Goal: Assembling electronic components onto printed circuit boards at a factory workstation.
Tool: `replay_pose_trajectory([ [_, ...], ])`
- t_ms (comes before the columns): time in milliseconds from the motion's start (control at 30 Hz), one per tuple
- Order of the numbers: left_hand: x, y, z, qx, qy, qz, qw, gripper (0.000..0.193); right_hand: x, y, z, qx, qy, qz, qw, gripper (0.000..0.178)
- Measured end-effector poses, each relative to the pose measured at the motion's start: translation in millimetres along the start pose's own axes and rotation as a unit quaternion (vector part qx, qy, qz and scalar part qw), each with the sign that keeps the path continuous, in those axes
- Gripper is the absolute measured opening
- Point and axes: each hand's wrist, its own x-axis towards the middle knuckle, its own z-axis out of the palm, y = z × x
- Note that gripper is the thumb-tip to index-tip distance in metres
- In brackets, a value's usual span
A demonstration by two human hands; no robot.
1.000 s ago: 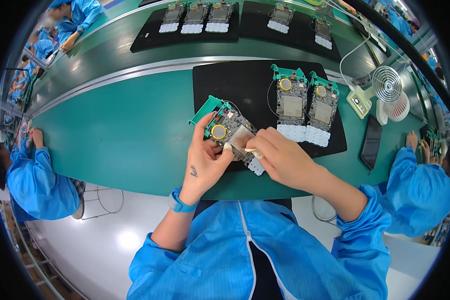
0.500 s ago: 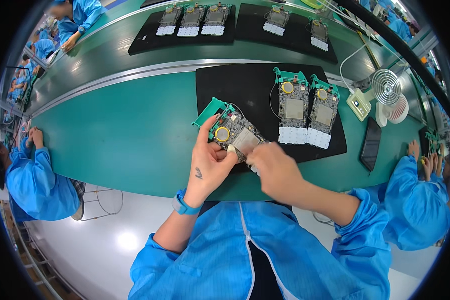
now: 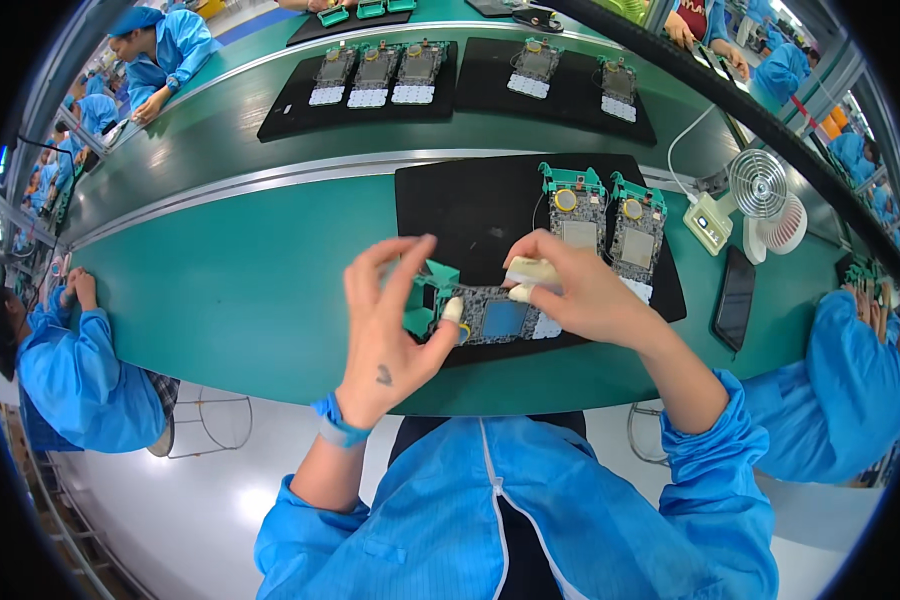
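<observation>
Touching grey rectangular green-plastic-framed circuit board point(image 3: 505, 318) with spread left hand point(image 3: 383, 335); unable to tell grip of right hand point(image 3: 588, 300). Apparently unfinished, beside two similar boards point(image 3: 637, 245) at right.

The left hand point(image 3: 385, 335) partly hides the circuit board's point(image 3: 503, 318) yellow disc point(image 3: 463, 334), the right hand point(image 3: 588, 298) another board point(image 3: 577, 232)
</observation>
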Motion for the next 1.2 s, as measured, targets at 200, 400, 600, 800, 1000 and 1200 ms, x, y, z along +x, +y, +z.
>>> replay_pose_trajectory([
  [200,10.3,-17.3,13.5,-0.073,-0.095,0.029,0.992,0.034,0.4,-2.5,22.2,-0.045,0.081,-0.056,0.994,0.026],
  [400,14.4,-17.0,15.9,-0.1,-0.08,0.03,0.991,0.031,8.8,7.5,40.8,-0.155,0.157,-0.187,0.957,0.027],
  [600,20.5,-15.5,13.5,-0.11,-0.1,-0.001,0.989,0.028,12.2,6.4,38.5,-0.218,0.161,-0.25,0.929,0.032],
  [800,23.7,-13.3,13.1,-0.114,-0.122,-0.022,0.986,0.02,12.6,3.4,37.9,-0.293,0.16,-0.278,0.901,0.033],
  [1000,24.6,-13.9,14.6,-0.121,-0.109,-0.049,0.986,0.016,6.5,2.6,46.1,-0.255,0.182,-0.246,0.917,0.03],
  [1200,23.6,-9.2,13.2,-0.114,-0.115,-0.074,0.984,0.015,-12.5,-4.0,74.1,-0.059,0.185,0.017,0.981,0.025],
])
